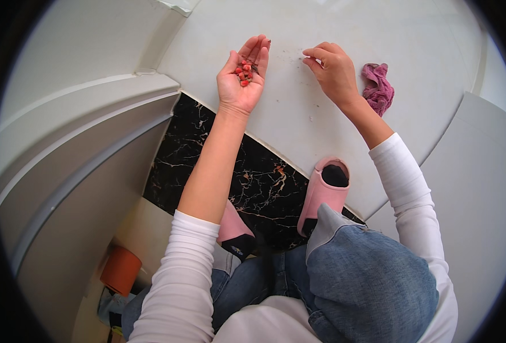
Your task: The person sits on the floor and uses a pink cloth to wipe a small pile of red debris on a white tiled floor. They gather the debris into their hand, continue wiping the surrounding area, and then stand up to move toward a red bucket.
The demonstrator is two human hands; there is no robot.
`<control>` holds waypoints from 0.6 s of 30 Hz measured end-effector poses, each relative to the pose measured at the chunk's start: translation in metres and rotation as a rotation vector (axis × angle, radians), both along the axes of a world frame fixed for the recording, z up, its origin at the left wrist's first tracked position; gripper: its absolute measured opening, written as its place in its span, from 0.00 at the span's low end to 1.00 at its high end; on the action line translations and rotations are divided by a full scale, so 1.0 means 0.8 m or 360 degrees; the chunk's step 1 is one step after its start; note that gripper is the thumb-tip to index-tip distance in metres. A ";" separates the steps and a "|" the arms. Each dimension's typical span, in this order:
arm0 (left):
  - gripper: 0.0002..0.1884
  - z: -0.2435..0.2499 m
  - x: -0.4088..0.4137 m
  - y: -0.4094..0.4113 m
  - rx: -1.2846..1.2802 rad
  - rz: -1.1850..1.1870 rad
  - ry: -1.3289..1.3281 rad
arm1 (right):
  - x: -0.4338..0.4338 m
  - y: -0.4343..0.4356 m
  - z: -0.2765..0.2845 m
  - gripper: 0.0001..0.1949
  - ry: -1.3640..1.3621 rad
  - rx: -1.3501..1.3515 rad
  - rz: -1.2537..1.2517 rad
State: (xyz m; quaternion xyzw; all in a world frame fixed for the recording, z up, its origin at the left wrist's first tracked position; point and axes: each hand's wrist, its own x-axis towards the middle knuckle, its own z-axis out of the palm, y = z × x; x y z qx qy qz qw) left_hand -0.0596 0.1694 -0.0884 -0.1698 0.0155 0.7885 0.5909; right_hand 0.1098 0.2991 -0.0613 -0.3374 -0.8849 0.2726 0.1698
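Observation:
My left hand (241,81) is palm up, cupped under a small heap of red bits (245,73) mixed with thin dark scraps. What the bits are made of is too small to tell. To its right, my right hand (332,70) hangs over the white floor (287,124), thumb and forefinger close together. Whether a tiny thing sits between those fingertips cannot be made out. Dark specks (290,55) lie scattered on the floor just left of the right fingertips. Beside the right wrist a crumpled purple-pink cloth (378,88) rests on the floor.
Pink slippers (328,188) are on my feet at a black marbled threshold strip (261,167). A grey door panel (86,171) and white frame (107,92) stand at left. Behind me at lower left is an orange cylindrical object (121,271). A pale grey panel (463,171) runs along the right.

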 end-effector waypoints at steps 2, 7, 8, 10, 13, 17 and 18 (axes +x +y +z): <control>0.24 0.000 0.002 -0.001 -0.0001 -0.0003 -0.0021 | -0.010 -0.001 -0.005 0.03 -0.0040 0.0089 0.0073; 0.24 0.001 0.012 -0.001 -0.0066 -0.0024 -0.0035 | -0.010 -0.002 -0.012 0.04 -0.0159 0.0164 0.0081; 0.24 0.001 0.016 0.001 -0.0081 -0.0034 -0.0020 | -0.006 0.000 -0.015 0.04 -0.0143 0.0161 0.0051; 0.24 0.007 0.021 0.007 -0.0116 -0.0052 0.0011 | 0.000 -0.002 -0.004 0.04 -0.0045 -0.0057 -0.0067; 0.24 0.024 0.039 0.014 -0.0409 -0.0112 0.0170 | 0.001 -0.018 0.040 0.03 0.0129 -0.0225 -0.0072; 0.25 0.039 0.069 0.020 -0.0408 -0.0330 0.0341 | 0.001 -0.048 0.062 0.03 0.0338 -0.0185 0.0140; 0.25 0.040 0.072 0.020 -0.0329 -0.0376 0.0412 | 0.003 -0.050 0.062 0.03 0.0297 -0.0169 0.0152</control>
